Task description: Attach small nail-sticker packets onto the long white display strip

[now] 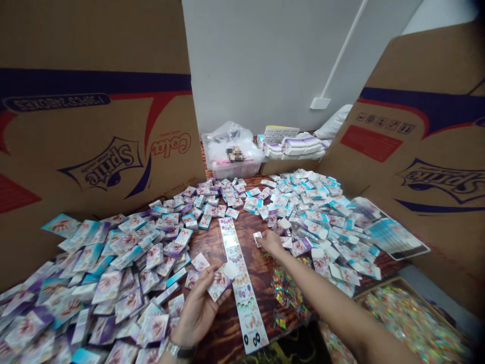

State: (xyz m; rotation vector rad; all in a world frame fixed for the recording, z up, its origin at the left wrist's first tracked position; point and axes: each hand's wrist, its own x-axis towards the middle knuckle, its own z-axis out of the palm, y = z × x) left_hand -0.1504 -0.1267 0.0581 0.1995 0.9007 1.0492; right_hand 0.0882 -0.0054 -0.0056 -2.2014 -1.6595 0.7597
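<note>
There's room to slide low over the brown wood tabletop (248, 233) beside the long printed strip (235, 268) — but heaps of little boxes (108, 285) crowd both sides, and tall cardboard cartons (94, 126) wall them in.

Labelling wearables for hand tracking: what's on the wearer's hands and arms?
Left hand: ungloved, silvery band at the wrist, possibly a watch. Right hand: ungloved, nothing visible at the wrist. Right forearm: bare; no sleeve, cable or marking visible.
</note>
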